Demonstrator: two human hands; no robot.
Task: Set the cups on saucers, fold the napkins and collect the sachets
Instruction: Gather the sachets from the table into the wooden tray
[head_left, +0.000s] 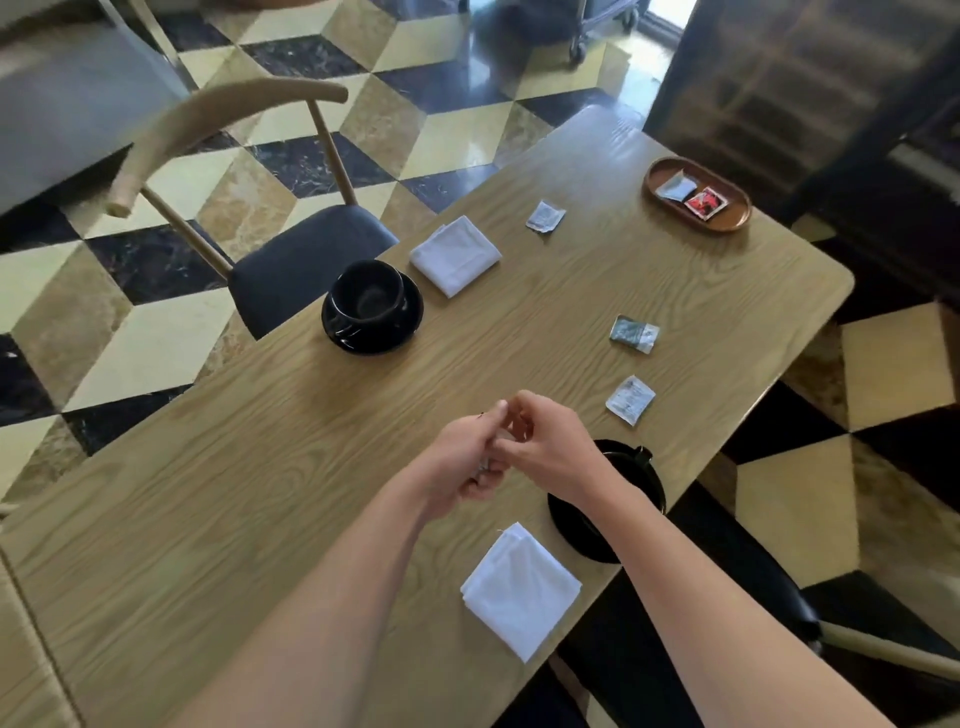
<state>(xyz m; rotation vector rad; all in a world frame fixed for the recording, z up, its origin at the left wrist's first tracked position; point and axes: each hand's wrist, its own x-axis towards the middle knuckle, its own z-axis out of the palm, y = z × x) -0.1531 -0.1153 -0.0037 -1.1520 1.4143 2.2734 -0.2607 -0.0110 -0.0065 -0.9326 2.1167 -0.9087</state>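
My left hand and right hand meet above the wooden surface, fingers curled together round something small and pale that I cannot make out. Just right of my fingers a black cup sits on its saucer with a folded napkin nearer me; two sachets lie beyond to the right. Farther off are another cup on a saucer, a second folded napkin, one more sachet, and a wooden tray holding two sachets.

black cups on saucers, folded napkins
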